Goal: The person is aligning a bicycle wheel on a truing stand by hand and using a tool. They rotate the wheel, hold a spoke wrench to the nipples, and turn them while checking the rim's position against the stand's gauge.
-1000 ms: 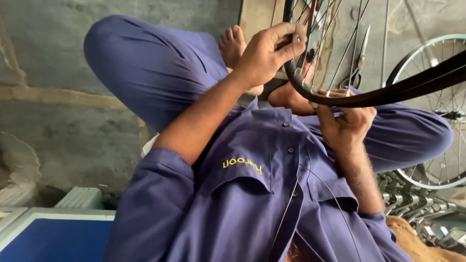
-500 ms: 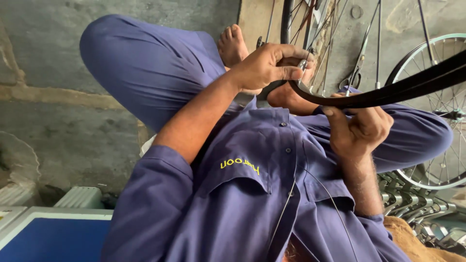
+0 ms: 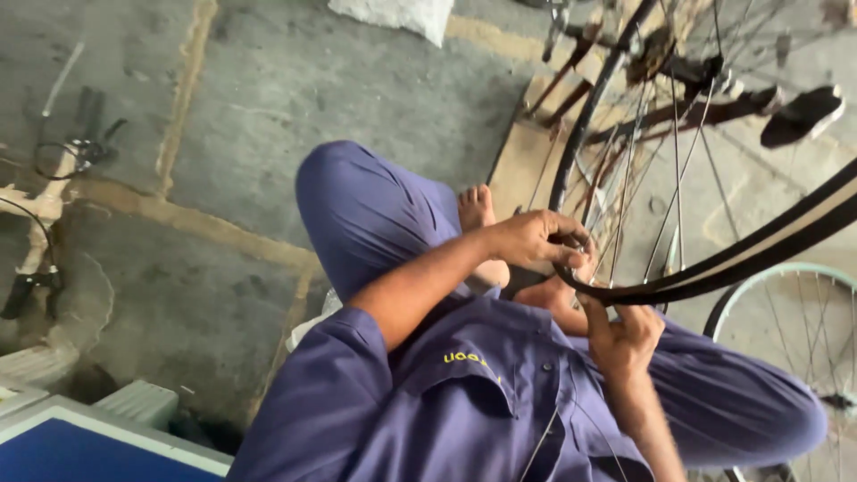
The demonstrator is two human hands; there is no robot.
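While we sit cross-legged on the concrete floor [image 3: 268, 116] in our blue work clothes [image 3: 464, 402], we work on a bicycle wheel [image 3: 616, 134] that stands upright before us, toward one o'clock. Our left hand [image 3: 536, 239] is clenched on the wheel's black rim edge, fingers curled over it, just above our bare foot [image 3: 476, 207]. Our right hand [image 3: 625, 335] sits at five o'clock from the left one, close by, and grasps the end of a black tyre [image 3: 759, 250] with a pale stripe along its side. The tyre runs from our two hands away toward three o'clock, rising to the frame's edge, and its near end meets the rim between the hands. We cannot tell whether the tyre is seated on the rim there, since the fingers cover the joint.

The wheel's thin spokes [image 3: 678, 170] fan up toward twelve o'clock, where a dark hub and chain parts are blurred. A bicycle pedal [image 3: 803, 114] shows at two o'clock. A second wheel with a pale green rim [image 3: 768, 286] lies at four o'clock, behind our right knee. A flat piece of cardboard [image 3: 522, 165] lies under the wheel. At nine o'clock, well apart from us, a pale bicycle frame with cables [image 3: 45, 196] lies on the floor. A white sack [image 3: 393, 16] rests at twelve o'clock, and a blue panel with a white border [image 3: 80, 446] sits at seven o'clock.
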